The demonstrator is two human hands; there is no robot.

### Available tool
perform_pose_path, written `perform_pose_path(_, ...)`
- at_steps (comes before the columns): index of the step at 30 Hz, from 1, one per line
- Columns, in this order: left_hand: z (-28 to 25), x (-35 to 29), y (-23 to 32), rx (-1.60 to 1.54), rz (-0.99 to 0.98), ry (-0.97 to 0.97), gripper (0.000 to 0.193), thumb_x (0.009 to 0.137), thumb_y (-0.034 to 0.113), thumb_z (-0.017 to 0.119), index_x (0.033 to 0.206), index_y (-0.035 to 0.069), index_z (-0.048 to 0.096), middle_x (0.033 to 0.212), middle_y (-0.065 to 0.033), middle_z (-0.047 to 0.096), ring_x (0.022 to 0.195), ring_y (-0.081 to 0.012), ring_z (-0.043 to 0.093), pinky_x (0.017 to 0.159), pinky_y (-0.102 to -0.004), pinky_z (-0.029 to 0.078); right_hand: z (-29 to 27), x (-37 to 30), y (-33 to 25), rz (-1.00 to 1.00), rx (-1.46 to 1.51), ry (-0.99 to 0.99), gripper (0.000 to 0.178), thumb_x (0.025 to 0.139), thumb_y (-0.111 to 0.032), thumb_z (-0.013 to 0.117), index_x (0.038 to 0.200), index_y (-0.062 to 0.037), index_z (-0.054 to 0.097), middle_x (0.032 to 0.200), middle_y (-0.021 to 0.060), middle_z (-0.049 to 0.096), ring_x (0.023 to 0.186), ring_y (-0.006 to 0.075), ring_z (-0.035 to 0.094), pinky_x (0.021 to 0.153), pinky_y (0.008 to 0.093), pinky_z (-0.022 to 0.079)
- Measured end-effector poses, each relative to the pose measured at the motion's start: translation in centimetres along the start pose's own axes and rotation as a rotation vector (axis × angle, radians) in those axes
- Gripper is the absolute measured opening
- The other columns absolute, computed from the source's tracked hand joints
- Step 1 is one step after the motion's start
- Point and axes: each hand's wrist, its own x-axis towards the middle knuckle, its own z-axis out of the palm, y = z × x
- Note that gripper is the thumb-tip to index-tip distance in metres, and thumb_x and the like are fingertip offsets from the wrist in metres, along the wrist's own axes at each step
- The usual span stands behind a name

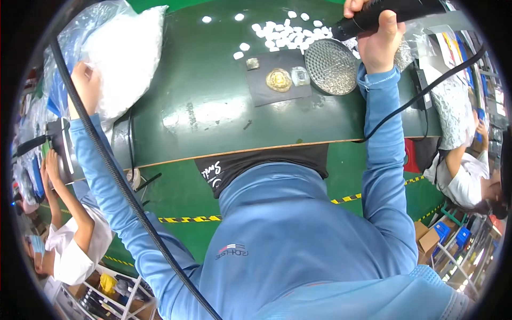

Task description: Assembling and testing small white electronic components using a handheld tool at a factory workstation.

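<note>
My left hand (85, 88) is at the far left, its fingers curled in against a large clear plastic bag (130, 61) filled with something white. My right hand (380, 45) is raised at the upper right, fingers and thumb wrapped round a thick black cylindrical tool (386, 16). Below that tool lies a round dark dish (330, 66) with a dotted surface. Small white pieces (282, 34) are scattered beside the dish. On a dark square sheet (266, 96) rest a round gold-coloured piece (278, 80), a clear squarish piece (300, 76) and a small dull square piece (252, 64).
The green table (202, 112) has its front edge close to my waist. A black cable (122, 181) crosses in front of my left arm; another cable (426, 88) runs past my right forearm. Co-workers in white sit at left (80, 240) and right (466, 181).
</note>
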Motion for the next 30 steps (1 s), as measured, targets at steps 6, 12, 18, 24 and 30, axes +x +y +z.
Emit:
perform_pose_path(6,-0.7,-1.0,1.5,-0.079,0.02,-0.086,0.041,0.089,0.009,0.07,0.126,-0.007,0.062,0.114,-0.0179,0.07,0.083,-0.0213,0.063,0.077,-0.0324,0.051,-0.2,-0.4,0.0,0.036,-0.001,0.012,0.069,0.097,-0.056,0.065,0.131,0.003,0.054,0.086,0.0071,0.058,0.077,0.0173,0.059,0.067,0.0284,0.048)
perform_pose_path(12,-3.8,1.0,3.4,-0.471,-0.176,-0.354,0.029,0.096,0.0,0.056,0.123,-0.009,0.064,0.095,-0.0111,0.072,0.086,-0.0143,0.066,0.075,-0.0306,0.052,-1.0,-0.2,-0.3,0.06,-0.041,0.007,0.07,0.096,-0.056,0.066,0.128,0.0052,0.054,0.086,0.0072,0.06,0.076,0.0166,0.06,0.068,0.0285,0.049)
perform_pose_path(18,0.1,5.5,-7.8,0.336,0.296,-0.094,0.03,0.099,0.004,0.057,0.127,-0.004,0.063,0.119,-0.0166,0.073,0.107,-0.0263,0.069,0.095,-0.0359,0.052,0.8,-0.1,0.2,0.182,0.642,0.126,0.062,0.097,-0.048,0.069,0.125,0.0062,0.058,0.085,0.0076,0.063,0.075,0.0156,0.061,0.069,0.0284,0.05)
perform_pose_path(24,3.5,10.7,1.4,-0.397,0.322,0.031,0.042,0.101,0.019,0.066,0.138,0.0,0.06,0.126,-0.0127,0.071,0.109,-0.0243,0.069,0.098,-0.0349,0.052,-1.4,-0.5,-1.6,0.07,-0.016,0.055,0.057,0.097,-0.044,0.071,0.124,0.0059,0.059,0.085,0.0071,0.064,0.074,0.0149,0.061,0.069,0.0276,0.05)
perform_pose_path(30,3.0,9.4,-1.4,-0.316,-0.213,-0.005,0.039,0.104,0.019,0.059,0.135,-0.004,0.062,0.129,-0.0118,0.07,0.114,-0.0245,0.068,0.104,-0.0322,0.048,-1.4,-0.5,-1.2,0.082,-0.013,0.036,0.054,0.096,-0.042,0.072,0.124,0.0031,0.06,0.085,0.0059,0.065,0.073,0.0133,0.061,0.067,0.0252,0.048)
